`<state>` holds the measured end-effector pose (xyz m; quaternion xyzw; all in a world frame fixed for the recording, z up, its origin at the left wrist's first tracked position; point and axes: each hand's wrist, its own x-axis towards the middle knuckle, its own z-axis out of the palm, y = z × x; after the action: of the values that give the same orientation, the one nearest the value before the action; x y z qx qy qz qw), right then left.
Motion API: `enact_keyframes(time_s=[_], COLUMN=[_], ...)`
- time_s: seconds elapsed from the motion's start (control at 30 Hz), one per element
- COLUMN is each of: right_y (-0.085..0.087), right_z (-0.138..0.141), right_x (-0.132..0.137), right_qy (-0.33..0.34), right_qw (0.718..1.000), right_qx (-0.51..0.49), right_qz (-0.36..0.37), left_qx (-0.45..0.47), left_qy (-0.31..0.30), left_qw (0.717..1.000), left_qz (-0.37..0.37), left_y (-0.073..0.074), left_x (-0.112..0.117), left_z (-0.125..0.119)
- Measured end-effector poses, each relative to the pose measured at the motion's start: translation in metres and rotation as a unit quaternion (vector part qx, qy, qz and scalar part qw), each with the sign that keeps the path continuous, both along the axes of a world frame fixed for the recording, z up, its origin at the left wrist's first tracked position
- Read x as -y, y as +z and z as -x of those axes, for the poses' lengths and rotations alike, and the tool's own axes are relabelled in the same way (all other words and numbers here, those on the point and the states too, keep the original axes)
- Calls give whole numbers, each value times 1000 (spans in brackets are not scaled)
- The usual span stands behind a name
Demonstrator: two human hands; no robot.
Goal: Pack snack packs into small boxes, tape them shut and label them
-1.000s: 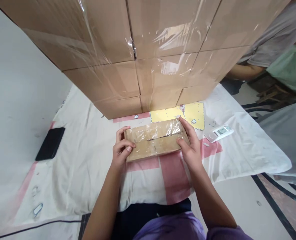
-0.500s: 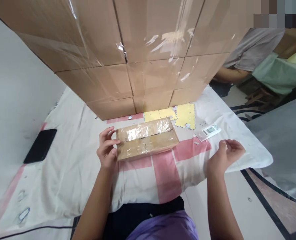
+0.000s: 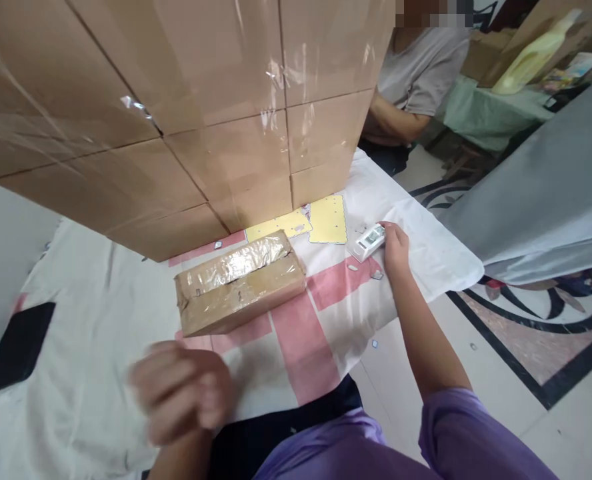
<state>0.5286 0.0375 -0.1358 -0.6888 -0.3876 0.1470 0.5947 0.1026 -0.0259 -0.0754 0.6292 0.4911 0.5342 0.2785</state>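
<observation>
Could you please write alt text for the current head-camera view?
A person's right hand touches a small white item on a patterned cloth, while the blurred left hand shows in front of a taped cardboard box. A tall stack of cartons stands behind the box.

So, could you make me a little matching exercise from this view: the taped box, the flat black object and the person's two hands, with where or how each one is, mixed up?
Column one
1. Taped box
2. Flat black object
3. Right hand
4. Left hand

Column two
A. Fingers at the right end of the white item
B. Blurred, with fingers curled
C. Lying in front of the big stack of cartons
D. Lying on the cloth by the picture's left edge

Right pairs: 1-C, 2-D, 3-A, 4-B.
</observation>
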Motion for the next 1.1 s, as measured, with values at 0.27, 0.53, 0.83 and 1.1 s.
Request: enact_keyframes(time_s=[0.27, 0.53, 0.83, 1.1], right_y=[-4, -9, -13, -8], right_z=[12, 9, 7, 8], right_x=[1, 0, -2, 0], right_qy=[-10, -10, -14, -2], right_qw=[998, 997, 995, 993], right_qx=[63, 74, 94, 113], right_qz=[-12, -2, 3, 29], left_qx=[-303, -265, -189, -60], left_qy=[-271, -199, -258, -303], left_qw=[906, 943, 918, 882], left_qz=[-121, 20, 235, 356], left_y=[-13, -24, 1, -5], left_x=[-13, -68, -113, -127], left_z=[-221, -253, -284, -292])
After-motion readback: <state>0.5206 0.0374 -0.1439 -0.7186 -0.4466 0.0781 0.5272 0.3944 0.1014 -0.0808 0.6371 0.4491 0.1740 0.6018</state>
